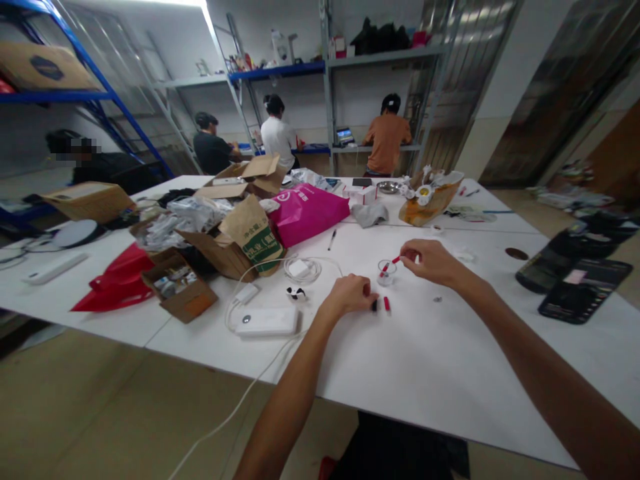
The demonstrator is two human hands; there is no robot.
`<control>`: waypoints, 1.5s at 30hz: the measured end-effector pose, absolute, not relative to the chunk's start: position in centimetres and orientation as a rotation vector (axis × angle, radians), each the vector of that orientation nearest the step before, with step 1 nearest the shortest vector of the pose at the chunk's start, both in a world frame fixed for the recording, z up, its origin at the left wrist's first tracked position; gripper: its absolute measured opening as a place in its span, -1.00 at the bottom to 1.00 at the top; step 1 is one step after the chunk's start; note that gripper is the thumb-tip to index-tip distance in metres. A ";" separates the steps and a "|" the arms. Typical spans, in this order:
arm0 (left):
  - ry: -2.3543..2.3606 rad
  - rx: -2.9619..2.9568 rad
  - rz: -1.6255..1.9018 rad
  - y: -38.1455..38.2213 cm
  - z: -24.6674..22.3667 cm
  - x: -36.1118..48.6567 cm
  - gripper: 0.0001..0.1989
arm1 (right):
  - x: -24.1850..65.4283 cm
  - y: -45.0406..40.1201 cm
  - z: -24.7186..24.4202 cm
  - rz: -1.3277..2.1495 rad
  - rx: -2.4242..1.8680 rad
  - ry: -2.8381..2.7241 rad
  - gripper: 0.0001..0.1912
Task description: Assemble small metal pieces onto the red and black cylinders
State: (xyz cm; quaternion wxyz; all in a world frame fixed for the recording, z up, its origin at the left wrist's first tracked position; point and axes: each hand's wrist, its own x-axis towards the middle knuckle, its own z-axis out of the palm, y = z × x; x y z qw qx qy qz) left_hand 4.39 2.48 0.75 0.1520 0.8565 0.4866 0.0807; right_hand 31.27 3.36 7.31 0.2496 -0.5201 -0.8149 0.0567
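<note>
My right hand pinches a small red stick at the right rim of a small clear cup. Inside the cup another red piece shows. Left of the cup, my left hand has its fingers closed at a small black piece by the table surface. Just right of that piece a second red piece lies on the white table. A small grey metallic bit lies to the right, below my right forearm.
A white power bank with cables and a panda-patterned item are at left. Boxes and a pink bag stand behind. A phone leans at right. People sit at the far shelves.
</note>
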 end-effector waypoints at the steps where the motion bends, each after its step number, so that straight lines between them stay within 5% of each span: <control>1: 1.384 2.462 0.226 2.4 0.8 4.5 -0.69 | 30.8 4.3 7.6 0.150 -1.462 -2.291 -0.86; 16: 1.207 2.460 0.147 1.6 1.8 4.9 -0.67 | 29.4 6.7 3.8 0.375 -1.312 -2.130 -0.67; 28: 0.912 2.035 0.853 2.0 0.9 5.7 -0.86 | 29.5 -2.4 -0.1 0.306 -1.292 -1.672 -0.65; 35: 0.856 1.902 1.071 1.8 0.3 7.0 -0.83 | 35.1 -2.3 -1.9 0.211 -1.425 -1.804 -0.65; 40: 0.893 1.697 1.189 1.9 0.3 7.5 -0.72 | 40.4 -1.9 -2.5 0.433 -1.579 -1.930 -0.52; 45: 0.903 1.629 1.219 2.0 0.0 7.9 -0.67 | 41.2 -2.0 -2.7 0.575 -1.643 -2.035 -0.64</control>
